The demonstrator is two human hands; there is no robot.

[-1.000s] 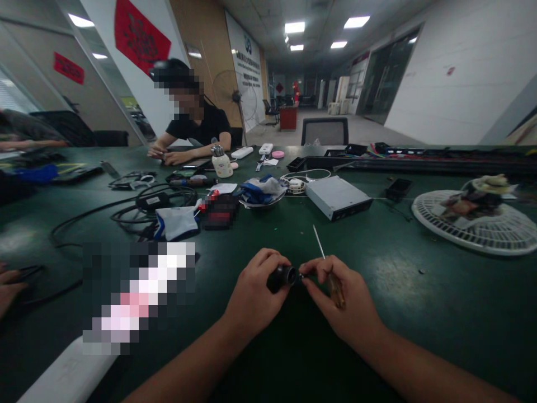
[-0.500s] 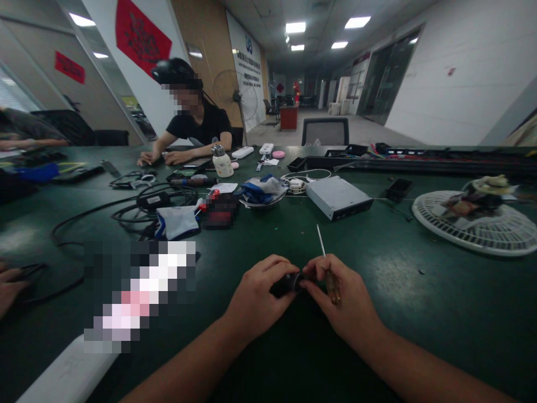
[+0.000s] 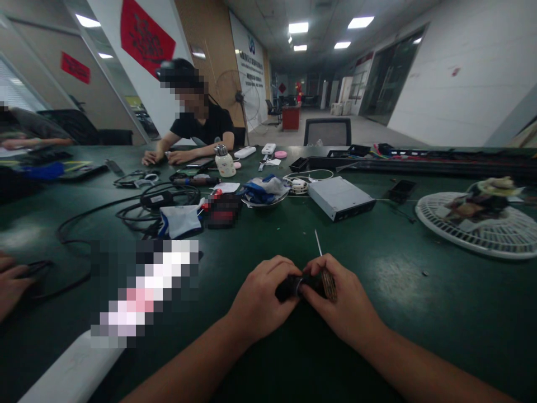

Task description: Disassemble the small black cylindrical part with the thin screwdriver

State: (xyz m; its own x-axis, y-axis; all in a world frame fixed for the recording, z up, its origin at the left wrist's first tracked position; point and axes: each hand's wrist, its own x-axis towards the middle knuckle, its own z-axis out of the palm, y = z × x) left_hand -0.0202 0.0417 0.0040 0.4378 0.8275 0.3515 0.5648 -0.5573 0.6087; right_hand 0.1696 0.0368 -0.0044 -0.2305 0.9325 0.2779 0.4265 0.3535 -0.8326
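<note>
Black cylindrical part (image 3: 289,288) sits at twelve o'clock, close before the body, clasped in the curled fingers of the left hand (image 3: 260,296) as if to steady it. The right hand (image 3: 344,296) closes around an amber-handled screwdriver (image 3: 329,285), tip pointing away, leaving its fingertips free to touch the part above the green work table (image 3: 403,268).
</note>
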